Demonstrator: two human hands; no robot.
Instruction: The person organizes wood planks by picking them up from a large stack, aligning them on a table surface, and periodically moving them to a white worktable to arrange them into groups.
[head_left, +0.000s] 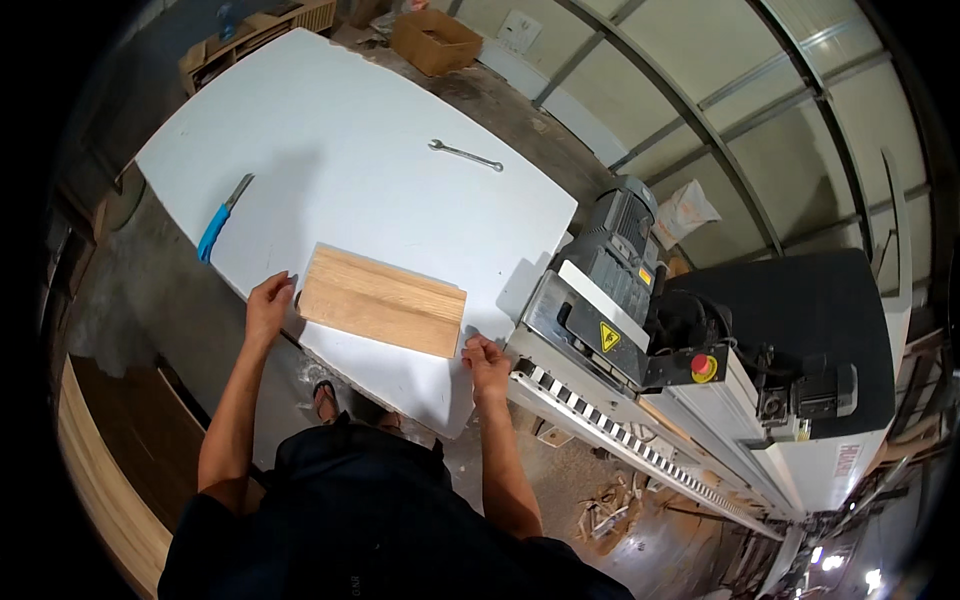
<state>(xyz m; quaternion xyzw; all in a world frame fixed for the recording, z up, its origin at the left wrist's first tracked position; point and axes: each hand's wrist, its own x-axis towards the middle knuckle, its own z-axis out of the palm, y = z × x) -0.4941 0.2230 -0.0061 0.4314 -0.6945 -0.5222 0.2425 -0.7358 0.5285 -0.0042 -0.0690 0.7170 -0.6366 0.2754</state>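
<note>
Left hand [266, 310], right hand [488, 370] — fingers [277, 285] bent, both flanking wooden board [382, 300]

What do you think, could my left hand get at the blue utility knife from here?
Probably yes. The blue utility knife lies beyond your left hand, its handle nearer you, and nothing stands between them on the white tabletop. The wooden board is off to the right.

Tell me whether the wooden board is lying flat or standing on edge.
Flat: the wooden board shows its broad face upward on the white table, between the left hand and right hand.
</note>
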